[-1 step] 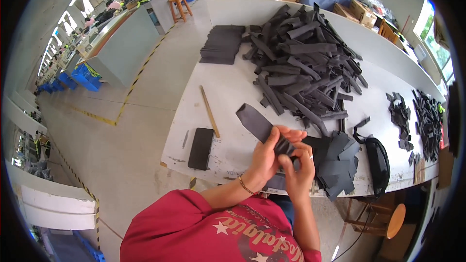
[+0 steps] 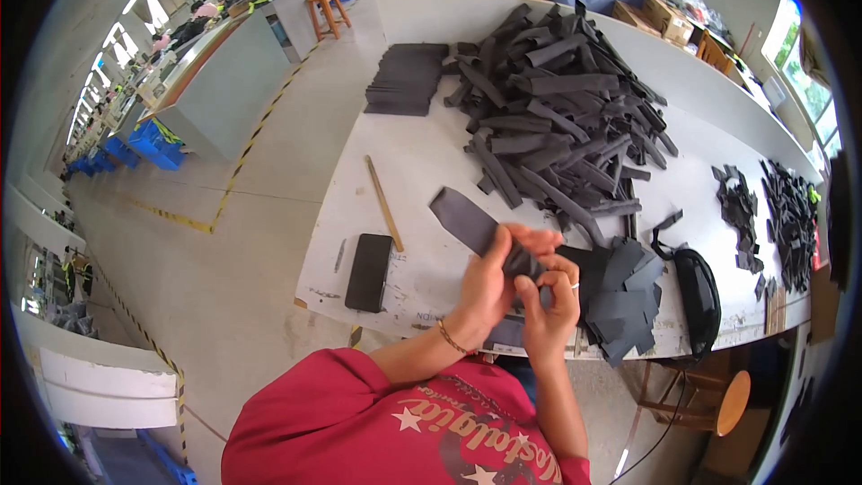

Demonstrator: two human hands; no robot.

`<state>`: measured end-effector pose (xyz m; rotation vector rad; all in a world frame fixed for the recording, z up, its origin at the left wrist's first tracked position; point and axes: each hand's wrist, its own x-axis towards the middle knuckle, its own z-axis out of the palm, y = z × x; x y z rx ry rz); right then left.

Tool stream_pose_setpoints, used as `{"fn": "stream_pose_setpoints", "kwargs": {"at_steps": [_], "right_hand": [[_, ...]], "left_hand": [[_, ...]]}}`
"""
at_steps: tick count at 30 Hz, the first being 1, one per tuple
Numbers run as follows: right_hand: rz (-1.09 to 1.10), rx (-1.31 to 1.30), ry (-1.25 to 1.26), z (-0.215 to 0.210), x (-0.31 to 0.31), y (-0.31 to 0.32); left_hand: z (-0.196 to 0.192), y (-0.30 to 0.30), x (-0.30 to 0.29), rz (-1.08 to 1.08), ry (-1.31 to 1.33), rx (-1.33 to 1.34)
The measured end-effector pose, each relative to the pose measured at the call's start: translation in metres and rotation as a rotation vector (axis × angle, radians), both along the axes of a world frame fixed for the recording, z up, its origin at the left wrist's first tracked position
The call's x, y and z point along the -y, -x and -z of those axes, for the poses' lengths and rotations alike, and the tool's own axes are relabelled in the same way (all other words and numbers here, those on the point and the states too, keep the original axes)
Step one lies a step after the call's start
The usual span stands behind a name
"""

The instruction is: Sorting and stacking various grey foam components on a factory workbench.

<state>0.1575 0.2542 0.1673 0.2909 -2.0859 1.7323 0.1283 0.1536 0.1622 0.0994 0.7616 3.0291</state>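
A dark grey fabric strip (image 2: 462, 219) is held above the near side of the white table, its free end pointing to the far left. My left hand (image 2: 487, 280) is closed around its middle, thumb on top. At the strip's near end, my right hand (image 2: 549, 304) pinches the dark material between thumb and fingers. That end is bunched and partly hidden by my fingers. Beside my right hand, a stack of flat dark pieces (image 2: 624, 296) lies fanned out at the table edge. Beyond my hands rises a large heap of dark fabric strips (image 2: 561, 112).
A neat stack of dark strips (image 2: 406, 79) sits far left on the white table (image 2: 341, 207). Nearer are a wooden stick (image 2: 384, 204) and a black phone (image 2: 368, 272). To the right lie a black pouch (image 2: 697, 301) and small dark scraps (image 2: 739, 220). A stool (image 2: 734, 402) stands below.
The whole scene, hands included, has shifted slightly left and up in the picture. Both hands keep their hold on the fabric strip, with only a slight shift of the fingers.
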Motion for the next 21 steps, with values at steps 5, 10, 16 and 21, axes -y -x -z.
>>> {"fn": "stream_pose_setpoints", "kwargs": {"at_steps": [5,10,16,21], "right_hand": [[0.074,-0.063,0.064,0.005,-0.014,-0.010],[-0.155,0.359,0.541,0.005,-0.016,0.000],[-0.085,0.185,0.325,0.005,-0.015,-0.008],[-0.159,0.435,0.472,0.006,-0.013,-0.006]], "left_hand": [[-0.004,0.006,0.011,0.030,0.037,-0.141],[-0.001,0.012,0.008,0.057,0.012,-0.236],[0.013,0.007,0.016,0.166,-0.112,-0.100],[0.015,0.012,0.011,0.080,-0.142,-0.098]]}}
